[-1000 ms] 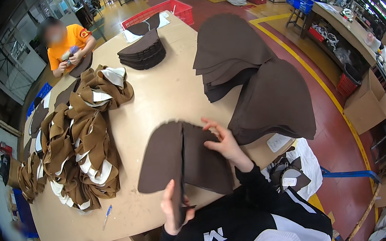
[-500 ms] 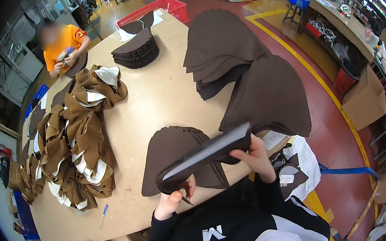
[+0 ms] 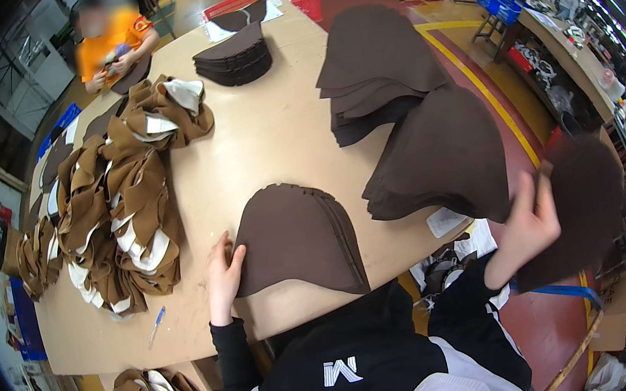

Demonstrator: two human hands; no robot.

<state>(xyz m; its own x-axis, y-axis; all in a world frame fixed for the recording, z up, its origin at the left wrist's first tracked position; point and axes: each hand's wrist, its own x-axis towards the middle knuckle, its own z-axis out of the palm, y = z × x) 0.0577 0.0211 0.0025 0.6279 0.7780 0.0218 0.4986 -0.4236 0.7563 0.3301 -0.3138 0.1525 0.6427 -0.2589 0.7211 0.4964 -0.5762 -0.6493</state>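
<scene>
Work looks unfinished: 1 blurred dark-brown rounded panel (image 3: 589, 216) hangs beyond the tan table (image 3: 260, 147), seemingly gripped by the right hand (image 3: 524, 224), while a matching stack (image 3: 287, 238) touches the spread fingers of the left hand (image 3: 221, 277). The black shirt (image 3: 397, 369) bears a white angular emblem (image 3: 340, 372); the white paper label (image 3: 445, 221) is unreadable.

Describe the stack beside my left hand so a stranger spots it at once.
Find the large tan table and, on its near side, your left hand. Just right of that hand lies a dark brown, dome-shaped stack, its rounded end pointing away. Unlike the other dark brown stacks, this one has the left hand at its edge.
</scene>
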